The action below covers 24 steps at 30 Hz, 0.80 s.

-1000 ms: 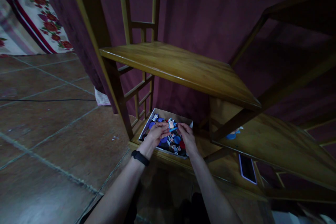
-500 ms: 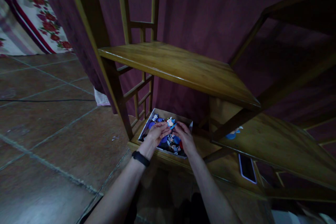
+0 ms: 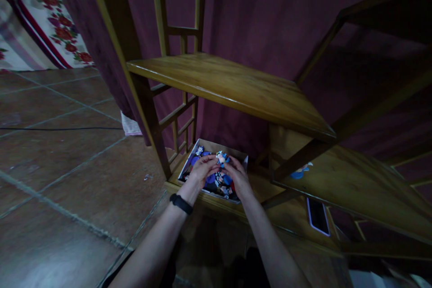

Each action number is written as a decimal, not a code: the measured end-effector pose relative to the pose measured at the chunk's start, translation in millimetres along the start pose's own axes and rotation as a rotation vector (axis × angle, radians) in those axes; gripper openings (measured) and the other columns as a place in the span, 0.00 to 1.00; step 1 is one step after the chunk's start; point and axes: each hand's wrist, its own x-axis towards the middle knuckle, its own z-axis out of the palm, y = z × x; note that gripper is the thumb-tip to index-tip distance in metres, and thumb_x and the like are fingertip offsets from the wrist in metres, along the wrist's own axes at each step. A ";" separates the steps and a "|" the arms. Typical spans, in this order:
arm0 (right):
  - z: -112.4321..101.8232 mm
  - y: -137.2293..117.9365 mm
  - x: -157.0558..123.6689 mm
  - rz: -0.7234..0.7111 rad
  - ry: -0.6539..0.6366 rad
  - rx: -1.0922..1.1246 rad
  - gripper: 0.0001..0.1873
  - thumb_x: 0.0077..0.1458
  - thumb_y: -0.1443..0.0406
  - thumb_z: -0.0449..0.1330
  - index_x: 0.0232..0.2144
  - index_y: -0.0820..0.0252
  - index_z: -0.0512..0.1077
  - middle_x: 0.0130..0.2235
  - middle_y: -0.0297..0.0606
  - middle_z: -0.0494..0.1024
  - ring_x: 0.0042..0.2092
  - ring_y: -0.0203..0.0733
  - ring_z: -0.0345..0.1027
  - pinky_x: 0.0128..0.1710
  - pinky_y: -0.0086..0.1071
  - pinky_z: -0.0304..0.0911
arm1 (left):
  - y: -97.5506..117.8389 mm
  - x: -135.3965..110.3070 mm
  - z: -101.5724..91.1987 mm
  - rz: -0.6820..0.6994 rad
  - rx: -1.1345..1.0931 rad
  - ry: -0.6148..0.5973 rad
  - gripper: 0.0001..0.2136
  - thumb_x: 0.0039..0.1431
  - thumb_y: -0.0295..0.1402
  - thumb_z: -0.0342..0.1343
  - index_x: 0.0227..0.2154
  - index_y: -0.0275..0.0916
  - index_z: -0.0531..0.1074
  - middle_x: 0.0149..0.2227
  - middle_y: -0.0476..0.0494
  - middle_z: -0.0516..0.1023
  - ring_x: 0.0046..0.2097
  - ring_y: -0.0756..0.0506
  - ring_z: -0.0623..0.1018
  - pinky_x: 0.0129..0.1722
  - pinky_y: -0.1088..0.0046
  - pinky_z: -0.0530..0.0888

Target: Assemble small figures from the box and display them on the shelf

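Observation:
Between the fingertips of both hands is a small figurine [image 3: 222, 158] in blue and white, held just above a cardboard box. My left hand [image 3: 204, 168] pinches its left side, and my right hand [image 3: 236, 171] grips its right side. Below them the open box [image 3: 242, 162] sits on the bottom shelf, with several small figurines [image 3: 222, 186] and blue-purple round pieces [image 3: 195, 160] inside. My hands cover part of the box's contents. A dark band [image 3: 181, 204] circles my left wrist.
A wooden shelf board [image 3: 222, 83] spans above the box. On the right-hand shelf [image 3: 351, 180] stands another blue figurine [image 3: 300, 171]. A phone [image 3: 317, 217] lies lower right. Purple curtain [image 3: 249, 31] hangs behind; tiled floor [image 3: 84, 180] extends left, crossed by a black cable [image 3: 60, 129].
The figurine has been turned between my fingers, and its flat blue part no longer shows edge-on. Both hands stay above the box, nearly in place.

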 end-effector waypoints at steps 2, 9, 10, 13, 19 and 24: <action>0.6 -2.7 -1.0 0.013 -0.002 0.026 0.22 0.43 0.58 0.64 0.44 0.51 0.71 0.46 0.33 0.75 0.47 0.43 0.69 0.45 0.37 0.65 | 2.3 -1.4 0.7 0.008 0.041 -0.001 0.10 0.45 0.32 0.63 0.31 0.35 0.73 0.27 0.44 0.77 0.28 0.51 0.77 0.27 0.79 0.74; 0.9 -4.2 -0.4 0.025 0.038 0.062 0.20 0.43 0.58 0.63 0.41 0.54 0.70 0.42 0.34 0.76 0.44 0.42 0.70 0.43 0.37 0.67 | 4.4 -2.1 1.9 0.044 0.116 0.000 0.11 0.43 0.35 0.65 0.29 0.36 0.74 0.24 0.48 0.76 0.25 0.54 0.75 0.25 0.82 0.72; 0.9 -4.0 -0.1 0.028 0.043 0.069 0.19 0.43 0.58 0.64 0.40 0.54 0.71 0.42 0.34 0.76 0.43 0.42 0.70 0.43 0.36 0.67 | 4.5 -2.1 2.0 0.045 0.114 -0.005 0.11 0.42 0.35 0.65 0.29 0.35 0.74 0.24 0.48 0.76 0.25 0.54 0.74 0.25 0.82 0.71; 1.5 -4.5 0.5 0.046 0.038 0.108 0.19 0.42 0.58 0.64 0.39 0.56 0.71 0.41 0.35 0.76 0.41 0.41 0.71 0.42 0.36 0.67 | 5.2 -2.4 2.2 0.035 0.113 -0.013 0.10 0.42 0.34 0.65 0.28 0.35 0.75 0.24 0.47 0.76 0.25 0.54 0.74 0.24 0.82 0.71; 2.5 -4.3 1.3 0.087 0.039 0.140 0.19 0.40 0.59 0.65 0.37 0.57 0.71 0.37 0.35 0.77 0.35 0.38 0.72 0.38 0.34 0.68 | 6.2 -2.8 1.9 0.031 0.126 -0.005 0.10 0.43 0.34 0.64 0.30 0.37 0.75 0.24 0.48 0.76 0.24 0.54 0.74 0.24 0.82 0.70; 0.6 0.3 3.5 0.112 0.061 0.131 0.20 0.40 0.58 0.66 0.37 0.56 0.71 0.37 0.34 0.77 0.34 0.38 0.72 0.37 0.33 0.68 | 4.5 -0.2 0.6 0.023 0.162 -0.013 0.13 0.41 0.37 0.65 0.30 0.36 0.74 0.26 0.47 0.77 0.24 0.54 0.73 0.22 0.82 0.69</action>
